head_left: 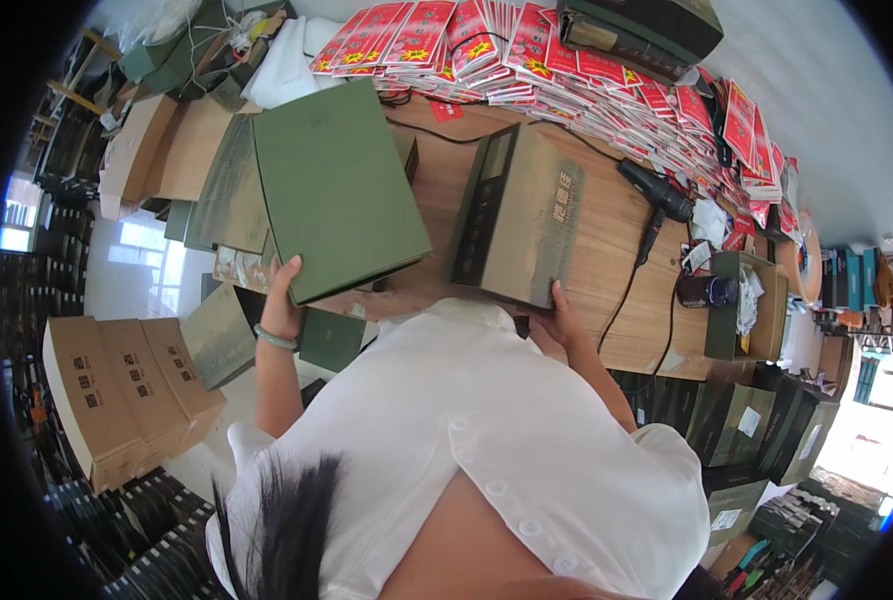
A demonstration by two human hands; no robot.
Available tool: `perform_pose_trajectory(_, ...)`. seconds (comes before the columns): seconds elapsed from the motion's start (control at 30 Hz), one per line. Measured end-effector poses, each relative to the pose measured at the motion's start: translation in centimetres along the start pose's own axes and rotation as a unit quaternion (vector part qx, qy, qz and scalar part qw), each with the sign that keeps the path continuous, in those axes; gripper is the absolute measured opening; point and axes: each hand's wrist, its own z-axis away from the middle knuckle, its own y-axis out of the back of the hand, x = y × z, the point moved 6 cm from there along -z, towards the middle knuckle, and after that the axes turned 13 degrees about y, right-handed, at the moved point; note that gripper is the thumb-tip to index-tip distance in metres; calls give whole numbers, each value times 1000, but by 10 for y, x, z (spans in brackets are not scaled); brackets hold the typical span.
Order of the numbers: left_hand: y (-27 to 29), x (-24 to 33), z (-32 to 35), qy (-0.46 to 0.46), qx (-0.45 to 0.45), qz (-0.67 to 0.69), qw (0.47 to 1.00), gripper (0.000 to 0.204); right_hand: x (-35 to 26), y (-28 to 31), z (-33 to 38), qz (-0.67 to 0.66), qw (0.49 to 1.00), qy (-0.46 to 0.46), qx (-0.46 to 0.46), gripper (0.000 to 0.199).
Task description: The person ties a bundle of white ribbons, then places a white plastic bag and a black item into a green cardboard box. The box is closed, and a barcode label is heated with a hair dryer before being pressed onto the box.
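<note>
The left hand has its fingers closed on the near edge of a flat green lid, held over the desk. The right hand grips the near end of a green box standing on the desk beside it.

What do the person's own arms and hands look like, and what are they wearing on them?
Both forearms are bare. The left hand has a pale green bangle around its wrist. The right hand shows no ring, watch or glove. A white short-sleeved shirt with white buttons covers the shoulders and upper arms.
</note>
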Motion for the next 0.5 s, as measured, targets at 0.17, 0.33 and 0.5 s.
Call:
perform_pose_trajectory(0.17, 31, -17, 5, 133, 31, 41, 990, 58, 5, 20, -3, -10, 999, -39, -18, 75)
perform_pose_trajectory(0.33, -60, 48, 33, -305, 230, -357, 852, 52, 6, 16, -3, 12, 999, -30, -12, 73)
perform_pose_trajectory(0.5, -225, -45, 0, -235, -106, -433, 864, 71, 4, 4, -5, -10, 998, -13, -56, 70)
